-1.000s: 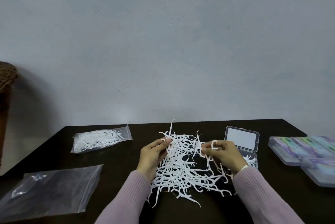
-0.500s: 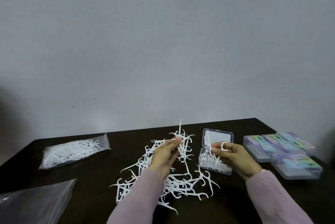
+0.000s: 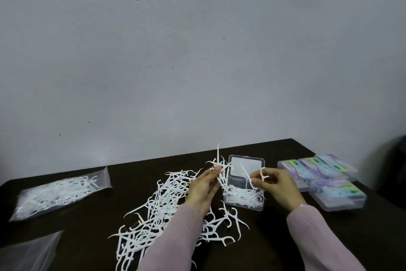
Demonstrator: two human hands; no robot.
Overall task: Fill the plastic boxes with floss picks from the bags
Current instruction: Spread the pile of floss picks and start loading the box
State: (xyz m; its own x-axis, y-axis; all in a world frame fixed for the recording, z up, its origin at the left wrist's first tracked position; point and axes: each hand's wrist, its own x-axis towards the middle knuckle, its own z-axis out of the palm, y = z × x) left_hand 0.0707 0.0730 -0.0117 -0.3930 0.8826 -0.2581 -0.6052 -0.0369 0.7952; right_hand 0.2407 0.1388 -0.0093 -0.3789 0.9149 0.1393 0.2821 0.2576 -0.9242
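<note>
Right grip shifted over open box, pinching floss pick.

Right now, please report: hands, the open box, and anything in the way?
Left hand pinches floss picks; right hand pinches one floss pick. Open box between them, partly filled. Loose pile beside the box; nothing blocks it.

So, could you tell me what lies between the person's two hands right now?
In the head view, the open plastic box, partly filled with floss picks, sits between the left hand and the right hand; each hand pinches picks.
</note>
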